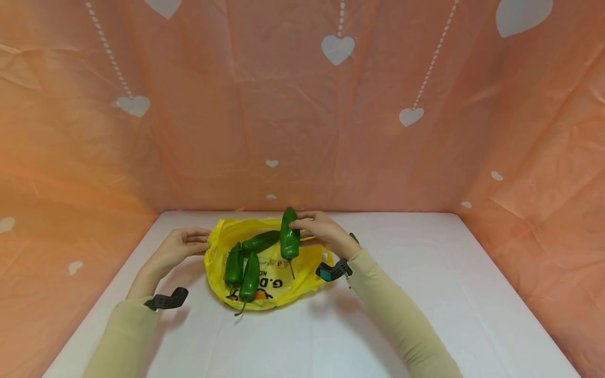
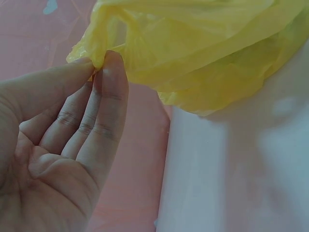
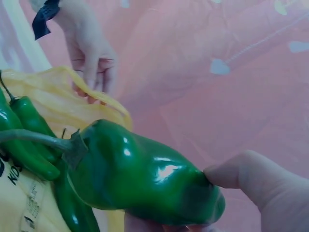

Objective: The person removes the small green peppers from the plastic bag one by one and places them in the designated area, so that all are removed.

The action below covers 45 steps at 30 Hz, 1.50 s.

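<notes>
My left hand [image 1: 181, 247] pinches the left rim of a yellow plastic bag [image 1: 215, 278] between thumb and fingertips; the left wrist view shows the bunched film [image 2: 99, 53] in that pinch. A green pepper [image 1: 290, 236] is held by my right hand [image 1: 326, 231] over the right part of the bag's mouth, its stem pointing down. In the right wrist view the thumb and fingers grip the lower end of this pepper [image 3: 145, 174]. Inside the open bag lie three more green peppers [image 1: 249, 278], one with its stem over the front rim.
The bag rests on a white table [image 1: 402, 252] with orange heart-print cloth [image 1: 293, 115] behind and at both sides. A bit of another green thing [image 1: 354, 238] shows behind my right wrist, mostly hidden. Black wrist straps [image 1: 167, 299] sit on both arms.
</notes>
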Available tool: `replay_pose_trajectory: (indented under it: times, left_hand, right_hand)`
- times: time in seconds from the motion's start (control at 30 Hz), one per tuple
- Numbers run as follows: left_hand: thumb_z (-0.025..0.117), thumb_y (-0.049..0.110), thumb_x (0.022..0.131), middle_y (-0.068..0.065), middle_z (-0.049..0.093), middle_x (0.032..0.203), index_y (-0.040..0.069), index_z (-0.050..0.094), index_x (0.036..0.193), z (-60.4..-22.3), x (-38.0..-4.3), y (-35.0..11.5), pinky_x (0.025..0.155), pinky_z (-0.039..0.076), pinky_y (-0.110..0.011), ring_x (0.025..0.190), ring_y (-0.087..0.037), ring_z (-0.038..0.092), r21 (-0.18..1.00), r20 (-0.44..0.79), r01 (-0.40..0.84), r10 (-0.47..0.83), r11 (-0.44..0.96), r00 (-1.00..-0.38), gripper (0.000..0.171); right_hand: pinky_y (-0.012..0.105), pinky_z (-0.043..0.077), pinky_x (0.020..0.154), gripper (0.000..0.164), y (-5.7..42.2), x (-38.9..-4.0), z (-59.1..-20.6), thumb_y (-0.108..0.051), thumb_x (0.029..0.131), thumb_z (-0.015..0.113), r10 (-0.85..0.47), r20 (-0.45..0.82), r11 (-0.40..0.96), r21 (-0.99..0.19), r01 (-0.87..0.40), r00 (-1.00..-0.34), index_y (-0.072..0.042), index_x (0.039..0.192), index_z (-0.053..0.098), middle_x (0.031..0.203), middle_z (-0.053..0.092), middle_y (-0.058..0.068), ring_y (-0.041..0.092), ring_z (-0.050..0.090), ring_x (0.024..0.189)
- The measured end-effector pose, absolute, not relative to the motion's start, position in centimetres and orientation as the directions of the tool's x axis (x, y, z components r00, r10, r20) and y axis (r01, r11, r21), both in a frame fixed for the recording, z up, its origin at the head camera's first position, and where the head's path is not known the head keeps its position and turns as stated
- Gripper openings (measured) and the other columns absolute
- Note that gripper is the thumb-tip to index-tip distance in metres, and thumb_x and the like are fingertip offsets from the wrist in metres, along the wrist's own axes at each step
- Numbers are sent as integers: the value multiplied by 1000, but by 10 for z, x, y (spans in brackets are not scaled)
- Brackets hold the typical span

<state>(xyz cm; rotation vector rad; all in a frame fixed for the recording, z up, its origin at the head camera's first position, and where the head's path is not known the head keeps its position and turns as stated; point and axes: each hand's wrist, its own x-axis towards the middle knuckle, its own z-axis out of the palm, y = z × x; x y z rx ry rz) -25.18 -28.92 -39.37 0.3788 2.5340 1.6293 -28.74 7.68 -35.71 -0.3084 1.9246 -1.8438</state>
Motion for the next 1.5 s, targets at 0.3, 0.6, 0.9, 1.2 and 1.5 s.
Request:
replay_pose_trajectory:
  times: [0.3,0.6,0.9,1.2,1.5]
  left_hand:
    - [64,8,92,-27,61,115,-12,52,127,-395,-255,-288,87,50,-52,92,-15,67,914,39,138,258,382,-965,42]
    - [66,14,92,-25,61,116,-10,52,128,-397,-254,-289,88,52,-47,94,-14,66,903,33,134,244,407,-969,46]
    - [65,12,92,-25,61,117,-10,52,128,-398,-254,-288,89,50,-50,94,-14,66,905,37,136,243,403,-969,44]
    - [64,12,93,-25,61,117,-11,51,128,-396,-253,-286,88,51,-50,93,-13,66,910,33,133,250,394,-968,44]
    - [65,13,92,-26,60,117,-11,51,129,-395,-254,-287,88,51,-48,93,-13,66,909,31,131,248,395,-968,46]
  right_hand:
    - [40,55,85,50,105,-291,-348,-20,91,67,-410,-166,74,-986,149,-897,-1,134,48,118,60,18,36,60,105]
    - [43,51,92,52,140,-294,-339,-19,93,64,-370,-161,9,-985,170,-915,-1,138,43,126,53,20,34,58,108]
    - [41,49,95,56,171,-290,-342,-21,94,63,-338,-154,19,-987,157,-928,0,141,39,129,50,21,36,56,110]
    - [42,49,93,60,192,-290,-348,-21,95,62,-297,-170,48,-985,163,-940,1,143,35,133,46,23,34,55,111]
    - [37,52,89,61,218,-288,-361,-21,95,61,-244,-202,56,-979,194,-948,5,143,34,125,51,19,22,62,98]
